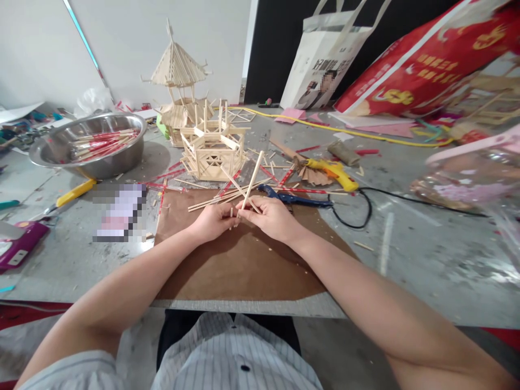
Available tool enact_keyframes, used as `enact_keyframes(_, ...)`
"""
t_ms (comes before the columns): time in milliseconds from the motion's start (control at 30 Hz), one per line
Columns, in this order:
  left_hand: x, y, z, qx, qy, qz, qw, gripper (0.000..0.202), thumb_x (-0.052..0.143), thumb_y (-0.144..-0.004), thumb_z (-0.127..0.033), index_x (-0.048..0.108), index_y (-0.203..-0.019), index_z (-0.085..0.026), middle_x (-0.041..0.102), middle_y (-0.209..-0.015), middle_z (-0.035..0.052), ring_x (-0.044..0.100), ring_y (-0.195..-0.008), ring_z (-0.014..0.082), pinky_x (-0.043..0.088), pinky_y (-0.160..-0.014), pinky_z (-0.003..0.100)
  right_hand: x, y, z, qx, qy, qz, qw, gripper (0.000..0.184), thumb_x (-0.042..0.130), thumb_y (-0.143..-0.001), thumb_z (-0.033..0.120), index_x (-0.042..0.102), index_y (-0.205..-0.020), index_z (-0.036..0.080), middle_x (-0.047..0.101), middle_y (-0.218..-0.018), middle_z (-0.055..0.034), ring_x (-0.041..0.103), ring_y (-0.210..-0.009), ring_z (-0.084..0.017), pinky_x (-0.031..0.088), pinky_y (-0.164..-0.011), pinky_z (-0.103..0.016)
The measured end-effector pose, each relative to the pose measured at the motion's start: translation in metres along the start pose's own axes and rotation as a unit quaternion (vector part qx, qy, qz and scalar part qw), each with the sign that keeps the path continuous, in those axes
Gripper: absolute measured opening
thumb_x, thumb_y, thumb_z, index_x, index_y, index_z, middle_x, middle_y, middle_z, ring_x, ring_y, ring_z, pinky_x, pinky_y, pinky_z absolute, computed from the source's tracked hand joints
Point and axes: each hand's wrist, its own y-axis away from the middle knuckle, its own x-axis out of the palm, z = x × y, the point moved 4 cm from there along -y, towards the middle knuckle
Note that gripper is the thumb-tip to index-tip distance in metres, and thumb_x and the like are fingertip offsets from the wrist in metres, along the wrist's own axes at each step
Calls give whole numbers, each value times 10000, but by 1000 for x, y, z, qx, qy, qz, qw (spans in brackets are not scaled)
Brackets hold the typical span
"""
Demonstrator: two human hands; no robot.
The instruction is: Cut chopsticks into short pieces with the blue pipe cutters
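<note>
Over a brown mat (244,265) my left hand (213,221) and my right hand (273,216) meet, fingers pinched. My right hand holds a long wooden chopstick (252,179) that leans up and away. My left hand pinches a short wooden piece (231,212) beside the stick's lower end. Just beyond the hands lie several loose chopsticks (219,199) and a hexagonal wooden frame model (213,146).
A steel bowl (54,149) of red-wrapped chopsticks sits at the left. A finished wooden pavilion model (177,81) stands behind the frame. A yellow glue gun (333,172) with a black cord, blue-handled pliers (294,198), a yellow knife (75,192), bags and a plastic container (471,173) lie around.
</note>
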Motion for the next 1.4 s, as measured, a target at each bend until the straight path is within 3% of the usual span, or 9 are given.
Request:
enact_keyframes(533,0,1,1,-28,-20,2,999,128,558,-732,-236,611,-719,-120,582,-615,-10,509,-586,87,380,-579,187,0,-1,-1,3,13,7,1000,122,541,-756,233,645,-776,173,646,-745,-13,559,-672,-119,407,-651,-231)
enact_keyframes(733,-2,-1,0,14,-67,28,997,116,579,-725,-225,635,-704,-125,600,-657,4,517,-628,96,386,-624,197,0,-1,-5,20,2,-5,1000,124,538,-753,244,635,-779,173,634,-724,-11,549,-651,-121,407,-630,-237)
enact_keyframes(967,-2,-1,-1,9,-62,42,997,127,572,-740,-214,659,-758,-124,607,-672,5,518,-629,91,387,-623,187,1,-2,-4,7,5,-4,1000,97,564,-744,238,641,-766,184,626,-743,-3,544,-676,-116,400,-647,-230)
enact_keyframes(1267,4,-2,-2,-6,-32,30,999,165,570,-738,-246,672,-746,-117,582,-709,20,510,-603,78,400,-547,165,3,-1,-7,24,-21,-12,999,92,601,-715,243,653,-762,184,634,-711,6,548,-641,-107,403,-609,-217)
enact_keyframes(1400,4,-1,1,-46,-3,40,998,201,561,-741,-283,664,-712,-113,548,-575,-12,478,-501,59,387,-495,160,4,0,-9,29,-35,-17,999,112,605,-712,247,660,-786,184,645,-714,9,557,-643,-106,411,-614,-215)
